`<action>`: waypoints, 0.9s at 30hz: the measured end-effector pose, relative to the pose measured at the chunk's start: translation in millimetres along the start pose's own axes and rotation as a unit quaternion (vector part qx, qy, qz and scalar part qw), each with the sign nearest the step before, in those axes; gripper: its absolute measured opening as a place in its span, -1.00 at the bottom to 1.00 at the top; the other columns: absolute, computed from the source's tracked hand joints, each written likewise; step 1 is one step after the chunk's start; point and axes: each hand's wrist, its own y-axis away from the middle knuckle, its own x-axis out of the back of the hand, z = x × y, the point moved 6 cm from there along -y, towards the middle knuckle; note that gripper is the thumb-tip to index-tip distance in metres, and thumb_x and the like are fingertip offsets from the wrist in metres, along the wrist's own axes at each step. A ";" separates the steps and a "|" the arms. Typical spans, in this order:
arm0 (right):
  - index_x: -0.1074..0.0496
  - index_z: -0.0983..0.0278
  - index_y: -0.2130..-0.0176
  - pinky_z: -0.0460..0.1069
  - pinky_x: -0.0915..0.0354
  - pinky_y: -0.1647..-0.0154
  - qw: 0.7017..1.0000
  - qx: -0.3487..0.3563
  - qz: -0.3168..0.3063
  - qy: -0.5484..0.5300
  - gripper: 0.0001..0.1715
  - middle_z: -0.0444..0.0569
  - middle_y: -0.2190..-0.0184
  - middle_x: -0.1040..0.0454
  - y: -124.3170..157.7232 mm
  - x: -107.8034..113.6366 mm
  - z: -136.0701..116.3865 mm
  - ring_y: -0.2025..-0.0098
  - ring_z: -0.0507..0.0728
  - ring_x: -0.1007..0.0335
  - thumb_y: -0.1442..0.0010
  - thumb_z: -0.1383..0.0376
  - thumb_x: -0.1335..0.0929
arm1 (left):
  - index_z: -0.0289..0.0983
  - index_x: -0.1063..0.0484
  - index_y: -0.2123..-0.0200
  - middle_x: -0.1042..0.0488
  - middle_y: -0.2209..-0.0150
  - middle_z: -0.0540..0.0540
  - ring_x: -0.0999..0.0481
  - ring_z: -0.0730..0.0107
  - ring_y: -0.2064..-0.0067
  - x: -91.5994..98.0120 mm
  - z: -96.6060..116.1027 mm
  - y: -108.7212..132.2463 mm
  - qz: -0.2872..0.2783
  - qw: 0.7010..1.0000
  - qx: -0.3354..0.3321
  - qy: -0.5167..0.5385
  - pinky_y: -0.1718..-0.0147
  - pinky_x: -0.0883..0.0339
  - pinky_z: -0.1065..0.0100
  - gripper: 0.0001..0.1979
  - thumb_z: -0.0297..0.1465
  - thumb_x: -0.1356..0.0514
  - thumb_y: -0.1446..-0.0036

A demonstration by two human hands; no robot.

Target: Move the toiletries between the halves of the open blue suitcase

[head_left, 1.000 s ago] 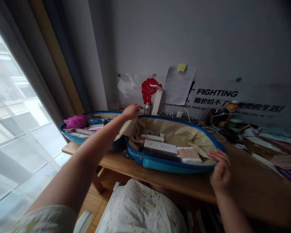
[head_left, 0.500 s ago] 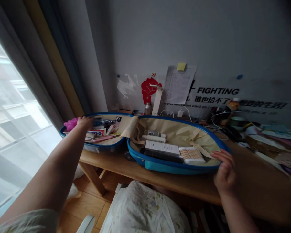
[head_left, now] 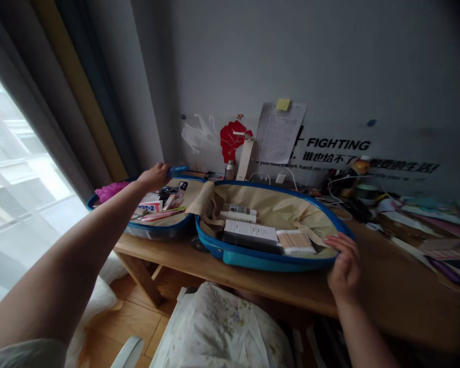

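An open blue suitcase (head_left: 276,263) with beige lining lies across the wooden desk, its two halves side by side. Above the back edge of the left half, my left hand (head_left: 156,176) is closed around a slim blue object (head_left: 179,169), too blurred to name. My right hand (head_left: 345,260) rests on the right half's rim with its fingers stretched over the edge. A pack of cotton swabs (head_left: 296,242), a white-topped dark box (head_left: 251,232) and white tubes (head_left: 239,216) lie in that half. The left half holds a bright pink item (head_left: 110,191), a toothpaste box (head_left: 149,206) and other small things.
A metal bottle (head_left: 230,169) and a white lamp (head_left: 245,158) stand behind the suitcase by the wall. Cables, papers and clutter (head_left: 425,220) cover the desk's right side. A curtained window (head_left: 26,214) is at the left; a white chair arm (head_left: 128,352) shows below.
My left hand has risen out of the suitcase's left half and moved right, now with the blue object in it. My right hand has stayed on the rim; the view has shifted slightly.
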 end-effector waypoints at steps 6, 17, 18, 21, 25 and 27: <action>-0.50 0.25 0.23 0.31 -0.35 -0.09 1.000 -0.009 -0.003 0.002 -0.47 0.11 0.23 -0.53 0.3 -0.8 -0.6 -0.04 0.29 -0.45 -0.42 0.07 -0.09 | -0.36 -0.13 -0.33 -0.30 -0.26 -0.37 -0.45 0.04 -0.17 42.7 165.9 -5.9 -0.024 0.969 -0.224 0.101 -0.14 -0.30 0.19 -0.42 -0.20 -0.06 -0.34; -0.50 0.24 0.18 0.30 -0.33 -0.10 1.000 0.007 -0.009 -0.005 -0.55 0.09 0.19 -0.52 0.8 0.0 -5.5 -0.06 0.26 -0.42 -0.42 0.20 -0.10 | -0.28 -0.39 -0.18 -0.49 -0.16 -0.22 -0.50 0.15 -0.16 3.2 354.2 26.7 -0.143 0.922 -0.340 0.122 -0.06 -0.36 0.36 -0.45 -0.12 -0.25 -0.22; -0.49 0.24 0.17 0.30 -0.32 -0.10 1.000 0.011 -0.010 -0.006 -0.56 0.08 0.18 -0.52 0.8 0.2 -6.4 -0.07 0.26 -0.42 -0.42 0.21 -0.10 | -0.26 -0.41 -0.17 -0.50 -0.16 -0.21 -0.49 0.13 -0.16 -1.1 356.8 28.0 -0.150 0.920 -0.342 0.120 -0.07 -0.36 0.34 -0.45 -0.11 -0.26 -0.20; -0.49 0.24 0.15 0.29 -0.32 -0.11 1.000 0.017 -0.015 -0.006 -0.57 0.09 0.17 -0.52 0.3 0.2 -8.3 -0.09 0.26 -0.41 -0.42 0.23 -0.10 | -0.21 -0.40 -0.19 -0.49 -0.18 -0.19 -0.46 0.09 -0.20 -11.8 358.1 29.0 -0.161 0.918 -0.343 0.116 -0.13 -0.34 0.27 -0.44 -0.08 -0.25 -0.20; -0.49 0.24 0.15 0.29 -0.32 -0.10 1.000 0.017 -0.009 -0.004 -0.56 0.09 0.17 -0.52 -0.4 0.5 -9.3 -0.08 0.25 -0.41 -0.42 0.24 -0.09 | -0.16 -0.37 -0.23 -0.48 -0.19 -0.17 -0.46 0.08 -0.21 -21.1 356.0 26.6 -0.172 0.920 -0.332 0.116 -0.14 -0.35 0.23 -0.43 -0.05 -0.21 -0.23; -0.49 0.24 0.16 0.29 -0.32 -0.10 1.000 0.020 -0.007 -0.005 -0.56 0.09 0.19 -0.52 -0.3 0.3 -9.5 -0.07 0.25 -0.42 -0.42 0.24 -0.09 | -0.14 -0.37 -0.23 -0.49 -0.18 -0.15 -0.48 0.11 -0.18 -24.2 355.8 25.3 -0.178 0.921 -0.326 0.118 -0.11 -0.37 0.26 -0.44 -0.06 -0.20 -0.23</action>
